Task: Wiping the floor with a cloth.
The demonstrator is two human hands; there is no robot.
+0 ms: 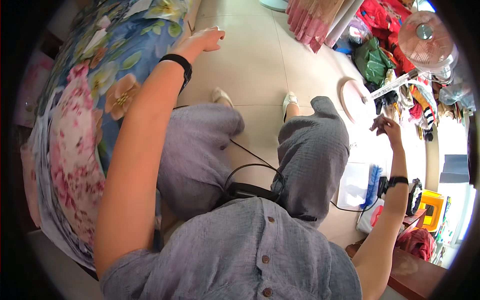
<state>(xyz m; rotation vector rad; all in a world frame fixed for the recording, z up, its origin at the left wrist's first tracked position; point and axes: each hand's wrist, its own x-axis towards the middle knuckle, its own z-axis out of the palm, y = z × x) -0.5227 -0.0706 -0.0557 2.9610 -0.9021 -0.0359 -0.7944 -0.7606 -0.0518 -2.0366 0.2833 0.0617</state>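
Note:
My left hand (pixel 210 39) hangs over the tiled floor beside the bed's edge, its fingers loosely bent and partly apart, with nothing visible in them. To the right, my right hand (pixel 391 128) is closed on a small dark crumpled thing (pixel 378 124), perhaps cloth. That hand is near the round white base of a standing fan (pixel 356 100). A bed with a blue floral sheet (pixel 125 62) lies at the left, and a pink floral cloth (pixel 75 161) is on it.
Clothes and bags, one a green plastic bag (pixel 373 62), are heaped at the upper right. A pink curtain (pixel 305 24) hangs at the top. A clear plastic box (pixel 351 183), a blue brush (pixel 372 185) and a yellow stool (pixel 432 210) stand at the right. A black cable (pixel 249 153) runs between my legs.

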